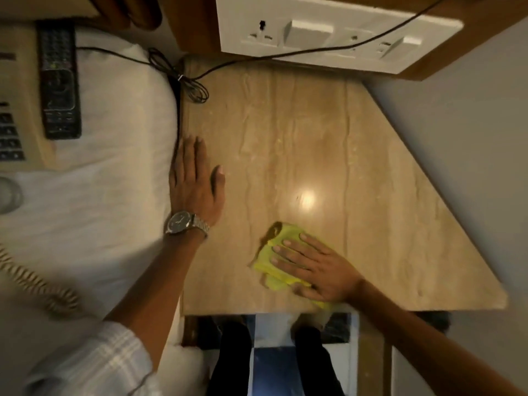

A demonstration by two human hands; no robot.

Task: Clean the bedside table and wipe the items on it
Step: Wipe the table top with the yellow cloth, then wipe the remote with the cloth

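The right hand (317,267) presses flat, fingers straight and slightly spread, on a crumpled yellow-green cloth (275,252) near the front edge of the glossy beige veined-stone bedside tabletop (300,132), while the left hand (197,181) rests open, fingers together, at its left edge.

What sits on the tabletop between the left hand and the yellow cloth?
Nothing: in the head view, only bare tabletop separates the left hand from the yellow cloth under the right hand.
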